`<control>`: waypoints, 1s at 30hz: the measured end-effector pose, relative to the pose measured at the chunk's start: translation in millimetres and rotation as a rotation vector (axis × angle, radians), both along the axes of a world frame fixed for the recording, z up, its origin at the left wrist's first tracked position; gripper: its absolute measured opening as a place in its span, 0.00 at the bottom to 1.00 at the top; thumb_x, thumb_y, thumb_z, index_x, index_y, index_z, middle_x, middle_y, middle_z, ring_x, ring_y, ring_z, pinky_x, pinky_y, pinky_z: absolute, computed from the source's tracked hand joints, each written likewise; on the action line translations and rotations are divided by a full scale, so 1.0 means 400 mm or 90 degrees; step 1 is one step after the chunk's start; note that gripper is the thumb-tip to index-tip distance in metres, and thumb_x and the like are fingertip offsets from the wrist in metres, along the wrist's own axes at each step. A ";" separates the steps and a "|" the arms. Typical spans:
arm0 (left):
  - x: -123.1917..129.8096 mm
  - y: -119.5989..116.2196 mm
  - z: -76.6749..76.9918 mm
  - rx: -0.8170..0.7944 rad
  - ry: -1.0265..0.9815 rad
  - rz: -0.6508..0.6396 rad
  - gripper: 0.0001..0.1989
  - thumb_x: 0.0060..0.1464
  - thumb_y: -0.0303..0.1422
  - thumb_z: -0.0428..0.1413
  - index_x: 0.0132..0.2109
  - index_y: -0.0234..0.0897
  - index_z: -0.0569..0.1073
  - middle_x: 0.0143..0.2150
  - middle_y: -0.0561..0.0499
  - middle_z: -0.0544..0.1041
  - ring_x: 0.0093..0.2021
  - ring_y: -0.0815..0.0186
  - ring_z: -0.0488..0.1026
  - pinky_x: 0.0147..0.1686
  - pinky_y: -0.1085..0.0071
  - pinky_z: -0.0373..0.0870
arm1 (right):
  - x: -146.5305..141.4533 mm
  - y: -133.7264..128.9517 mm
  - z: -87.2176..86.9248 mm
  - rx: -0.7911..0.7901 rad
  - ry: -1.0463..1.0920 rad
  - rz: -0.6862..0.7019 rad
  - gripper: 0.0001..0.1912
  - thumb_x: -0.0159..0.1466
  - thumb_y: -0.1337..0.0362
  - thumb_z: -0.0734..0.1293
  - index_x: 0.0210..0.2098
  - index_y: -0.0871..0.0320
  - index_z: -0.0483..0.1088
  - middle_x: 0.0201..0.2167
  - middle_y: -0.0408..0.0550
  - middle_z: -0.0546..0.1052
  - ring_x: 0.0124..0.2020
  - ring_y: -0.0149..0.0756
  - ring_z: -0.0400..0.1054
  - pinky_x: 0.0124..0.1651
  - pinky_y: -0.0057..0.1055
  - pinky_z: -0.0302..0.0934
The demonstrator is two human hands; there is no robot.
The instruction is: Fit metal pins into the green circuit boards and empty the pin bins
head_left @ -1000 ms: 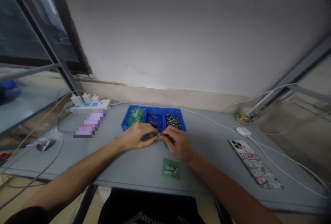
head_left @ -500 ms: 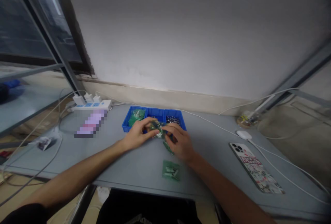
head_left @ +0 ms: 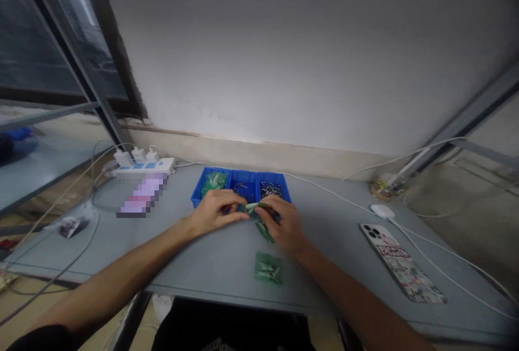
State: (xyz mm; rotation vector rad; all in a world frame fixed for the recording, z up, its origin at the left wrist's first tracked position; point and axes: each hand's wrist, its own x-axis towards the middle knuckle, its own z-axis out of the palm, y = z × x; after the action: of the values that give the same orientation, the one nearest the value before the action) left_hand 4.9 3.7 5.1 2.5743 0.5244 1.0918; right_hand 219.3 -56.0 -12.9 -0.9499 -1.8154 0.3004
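Note:
Between both hands, in front of the blue bins, is a small green bag (head_left: 251, 207) with pale pieces in it. My left hand (head_left: 217, 211) pinches its left side, and my right hand (head_left: 283, 222) grips the right side. Partly beneath my right hand lies another green bag (head_left: 264, 231). A further green packet (head_left: 268, 268) with light-coloured pieces rests nearer the table's front edge. Behind the hands stand three blue bins: the left bin (head_left: 195, 195) holds green bags, the middle bin (head_left: 244, 174) some metal pins, and the right bin (head_left: 286, 191) many small metal pieces.
A phone in a patterned case (head_left: 401, 262) and a white earphone case (head_left: 382, 211) lie on the right. At the left are a power strip (head_left: 154, 166), a pixelated phone (head_left: 144, 194) and loose cables. A glass dish (head_left: 383, 187) sits at the back right.
The held bag has been turned and folded into a narrower shape, slightly lower. My left hand has shifted slightly down, showing more of the middle bin.

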 end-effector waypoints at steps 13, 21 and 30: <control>0.017 -0.016 -0.003 -0.221 -0.046 0.102 0.15 0.64 0.41 0.55 0.33 0.34 0.71 0.26 0.56 0.70 0.28 0.71 0.65 0.30 0.75 0.59 | 0.009 0.012 -0.041 0.173 -0.193 -0.037 0.17 0.67 0.73 0.60 0.52 0.51 0.67 0.47 0.50 0.72 0.41 0.34 0.73 0.38 0.30 0.67; 0.015 -0.019 -0.002 -0.202 -0.085 0.050 0.12 0.67 0.35 0.50 0.53 0.37 0.71 0.36 0.50 0.77 0.34 0.67 0.72 0.37 0.71 0.68 | 0.007 0.012 -0.036 0.200 -0.119 -0.066 0.07 0.68 0.67 0.66 0.45 0.52 0.72 0.41 0.47 0.71 0.35 0.30 0.71 0.36 0.28 0.67; 0.010 -0.018 0.011 -0.074 -0.016 0.039 0.10 0.63 0.37 0.55 0.43 0.35 0.76 0.31 0.52 0.74 0.32 0.68 0.67 0.34 0.71 0.63 | 0.022 -0.015 0.004 0.207 -0.079 -0.044 0.10 0.67 0.63 0.68 0.48 0.53 0.70 0.29 0.41 0.75 0.25 0.28 0.69 0.31 0.27 0.67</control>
State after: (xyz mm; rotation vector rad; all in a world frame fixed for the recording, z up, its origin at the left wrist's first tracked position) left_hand 9.0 -3.4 9.4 2.4565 0.6458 1.0780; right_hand 228.1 -61.8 -11.2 -0.8123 -1.8674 -0.0986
